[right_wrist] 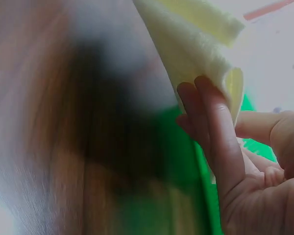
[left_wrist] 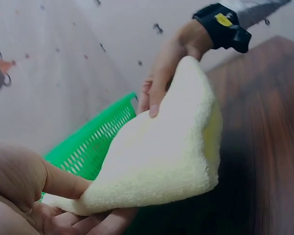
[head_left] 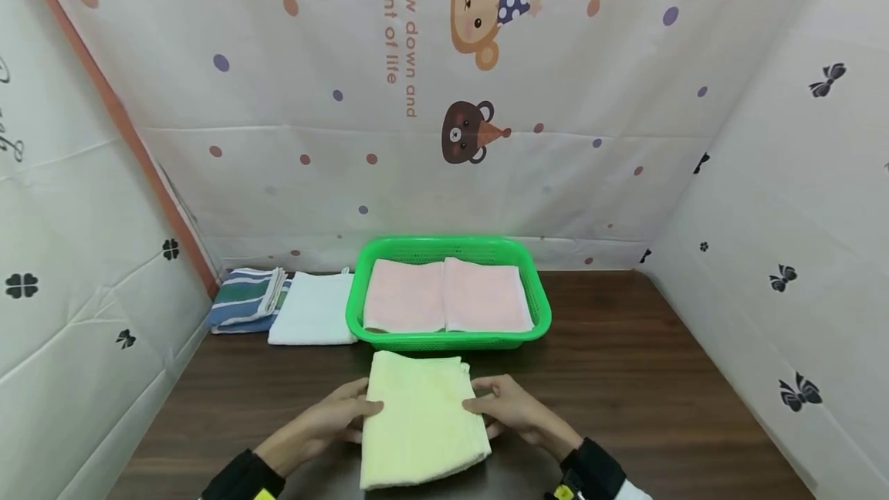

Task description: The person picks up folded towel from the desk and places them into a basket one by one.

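Observation:
A folded pale yellow towel point(head_left: 420, 423) is held up in front of the green basket, above the table. On its left edge my left hand point(head_left: 340, 413) pinches it, thumb on top and fingers beneath. My right hand point(head_left: 510, 410) grips the opposite edge in the same way. The left wrist view shows the towel point(left_wrist: 152, 156) slanting between both hands, its folded layers visible at the near end. From the right wrist camera, the fingers point(right_wrist: 218, 127) lie under the towel's layered edge point(right_wrist: 201, 54).
Two folded pink towels point(head_left: 405, 295) lie side by side in the green basket point(head_left: 447, 342). Left of it are a folded white towel point(head_left: 312, 311) and a blue, green and white striped towel point(head_left: 243, 301). Printed cloth walls point(head_left: 278, 176) border the dark wooden table point(head_left: 646, 392).

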`<state>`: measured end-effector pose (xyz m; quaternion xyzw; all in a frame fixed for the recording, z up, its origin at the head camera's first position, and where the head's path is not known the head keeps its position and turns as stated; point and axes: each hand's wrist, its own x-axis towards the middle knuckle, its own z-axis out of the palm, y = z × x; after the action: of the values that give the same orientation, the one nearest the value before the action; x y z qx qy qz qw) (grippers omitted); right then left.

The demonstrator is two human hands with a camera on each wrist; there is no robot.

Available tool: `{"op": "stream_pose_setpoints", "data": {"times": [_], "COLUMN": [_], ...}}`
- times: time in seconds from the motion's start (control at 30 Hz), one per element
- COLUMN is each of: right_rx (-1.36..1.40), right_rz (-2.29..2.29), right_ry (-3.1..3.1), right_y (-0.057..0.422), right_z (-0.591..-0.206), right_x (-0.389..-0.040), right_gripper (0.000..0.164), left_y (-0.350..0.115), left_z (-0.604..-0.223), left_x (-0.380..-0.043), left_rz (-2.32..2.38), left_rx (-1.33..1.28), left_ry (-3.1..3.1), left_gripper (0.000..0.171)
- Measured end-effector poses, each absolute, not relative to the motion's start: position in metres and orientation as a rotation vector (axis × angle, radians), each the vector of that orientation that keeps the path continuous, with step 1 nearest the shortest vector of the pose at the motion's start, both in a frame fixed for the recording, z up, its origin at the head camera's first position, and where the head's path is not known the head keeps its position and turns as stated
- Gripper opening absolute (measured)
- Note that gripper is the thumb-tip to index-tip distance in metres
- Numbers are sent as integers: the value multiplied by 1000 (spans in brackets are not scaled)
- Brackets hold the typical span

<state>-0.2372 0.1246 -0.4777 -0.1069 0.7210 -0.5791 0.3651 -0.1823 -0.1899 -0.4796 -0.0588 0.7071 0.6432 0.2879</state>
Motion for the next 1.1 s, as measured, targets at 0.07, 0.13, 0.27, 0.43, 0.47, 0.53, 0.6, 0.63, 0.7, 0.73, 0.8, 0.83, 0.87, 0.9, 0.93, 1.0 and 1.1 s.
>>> {"op": "stream_pose_setpoints", "data": {"times": [0.07, 0.13, 0.27, 0.43, 0.47, 0.53, 0.6, 0.63, 0.7, 0.73, 0.8, 0.83, 0.87, 0.9, 0.93, 1.0, 1.1], "right_rx": [-308, -344, -385, -361, -340, -306, -278, -269, -271, -272, -242, -217, -186, -147, -98, -74, -59], "right_rz": [-1535, -1570, -1619, -1673, -1670, -1636, -1586, -1554, -1504, -1488, -1451, -1439, -1433, -1422, -1407, -1404, -1395], "right_ry": [1813, 1800, 1817, 1932, 1964, 2034, 2082, 2104, 2134, 2145, 2176, 2192, 2201, 2216, 2228, 2241, 2266], "right_y": [127, 128, 127, 116, 112, 102, 91, 84, 70, 64, 53, 48, 43, 38, 34, 28, 23], "right_z": [-468, -457, -430, -402, -396, -384, -371, -365, -355, -351, -347, -347, -348, -351, -357, -384, -441], "right_x": [-230, -226, -231, -263, -272, -293, -315, -327, -349, -359, -377, -384, -389, -394, -401, -421, -460], "right_gripper": [56, 53, 50, 51, 50, 53, 59, 62, 65, 67, 59, 50, 39, 25, 16, 4, 18], "left_y": [-193, -197, -205, -214, -216, -220, -226, -229, -233, -234, -237, -236, -236, -235, -234, -231, -227], "left_z": [-468, -454, -426, -392, -386, -377, -371, -368, -364, -363, -365, -367, -368, -371, -373, -380, -392], "left_x": [-176, -173, -183, -227, -240, -266, -296, -311, -336, -347, -365, -371, -375, -379, -381, -383, -385], "left_rz": [1731, 1756, 1839, 1839, 1814, 1775, 1732, 1716, 1696, 1701, 1698, 1689, 1675, 1660, 1637, 1575, 1491], "left_rx": [-123, -71, 10, -24, -28, -1, 41, 61, 73, 64, 52, 37, 18, 6, -4, -27, -84], "left_ry": [1865, 1841, 1768, 1843, 1887, 1950, 1989, 2007, 2033, 2035, 2055, 2081, 2107, 2125, 2152, 2213, 2289], "left_gripper": [76, 77, 76, 79, 78, 74, 70, 69, 68, 68, 66, 65, 64, 63, 61, 59, 56]}}
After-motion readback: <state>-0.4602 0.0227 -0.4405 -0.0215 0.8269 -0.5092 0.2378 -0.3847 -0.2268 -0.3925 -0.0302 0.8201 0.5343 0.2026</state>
